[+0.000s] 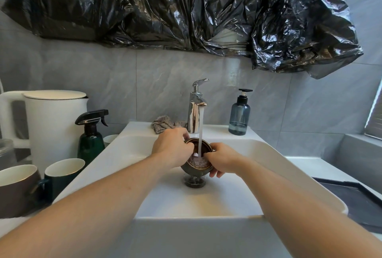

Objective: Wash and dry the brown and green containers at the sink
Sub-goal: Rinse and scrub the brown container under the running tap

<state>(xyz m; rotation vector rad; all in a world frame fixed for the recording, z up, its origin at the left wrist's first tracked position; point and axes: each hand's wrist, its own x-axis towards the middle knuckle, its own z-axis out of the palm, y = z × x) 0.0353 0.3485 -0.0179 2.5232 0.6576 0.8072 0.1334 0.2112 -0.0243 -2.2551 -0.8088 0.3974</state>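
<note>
The brown container [196, 161] sits mouth-up under the faucet [195, 111], just above the drain [194, 181] — water running into it. The left hand [171, 146] grips its far rim, fingers curled; the right hand [222, 159] curls around its near side. White sink [124, 154], grey tiled wall [124, 84] behind the faucet.

I hold a cup [196, 161] in the sink [268, 154], under the tap [195, 111] and above the drain [194, 182], my left hand [172, 147] on its left rim, my right hand [223, 159] on its right. A cloth [163, 126] lies behind, left of the tap; a pump bottle [239, 113] stands right of it. Left of the sink stand a spray bottle [91, 136], a kettle [51, 123] and two mugs [64, 175].
</note>
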